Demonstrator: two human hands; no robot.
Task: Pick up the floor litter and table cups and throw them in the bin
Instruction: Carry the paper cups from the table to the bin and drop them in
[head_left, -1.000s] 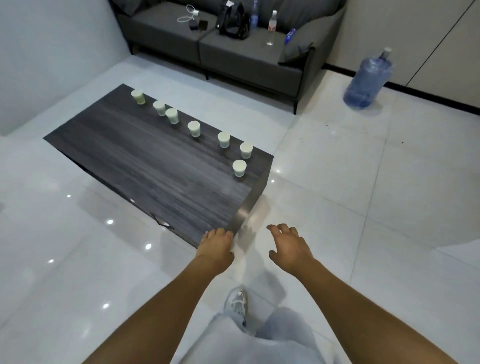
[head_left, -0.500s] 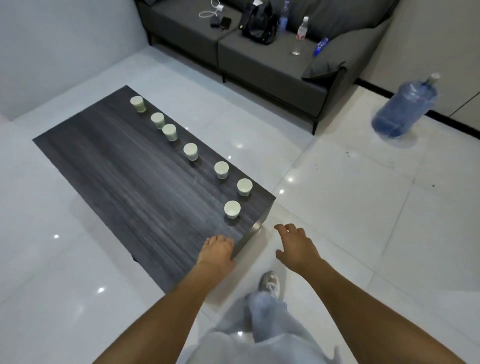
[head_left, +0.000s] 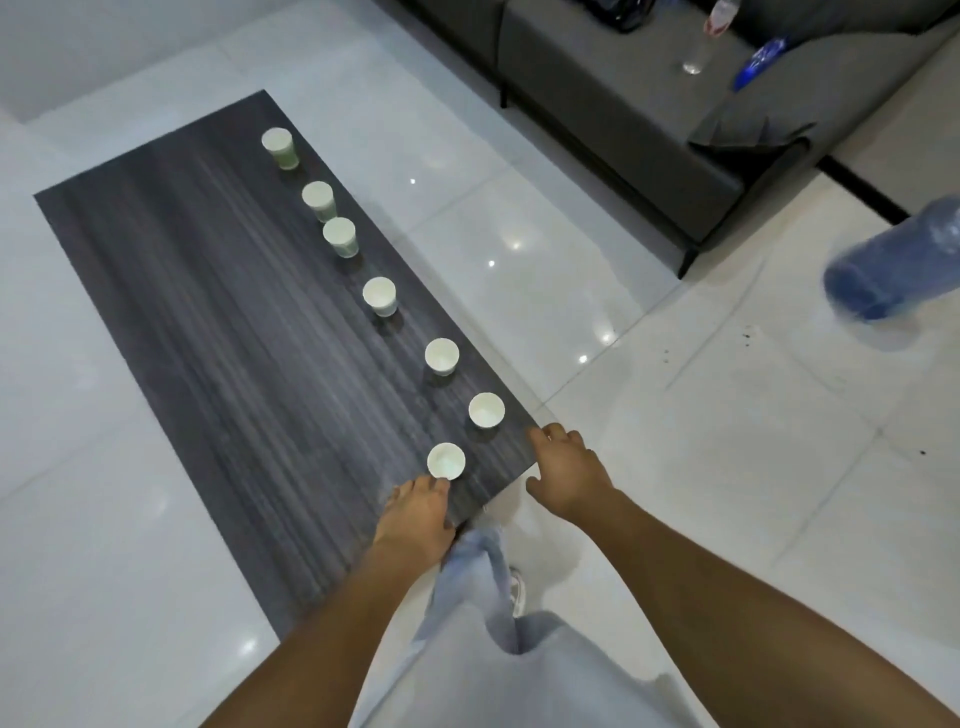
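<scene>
Several white paper cups stand in a row along the right side of a dark wood table (head_left: 208, 322). The nearest cup (head_left: 445, 460) sits by the table's near corner, with a second cup (head_left: 486, 410) and a third cup (head_left: 441, 356) behind it. My left hand (head_left: 418, 512) hovers over the table just below the nearest cup, its fingertips almost at the cup's base, fingers relaxed and empty. My right hand (head_left: 569, 470) is at the table's near right corner, fingers loosely spread, holding nothing. No bin and no floor litter are in view.
A grey sofa (head_left: 623, 104) with bottles and a bag on it stands at the back. A large blue water jug (head_left: 893, 265) lies on the white tile floor at the right. My leg and shoe (head_left: 515, 592) are below my hands.
I have stepped closer to the table. Both hands moved forward: the left one reached the nearest cup, the right one reached the table's corner.
</scene>
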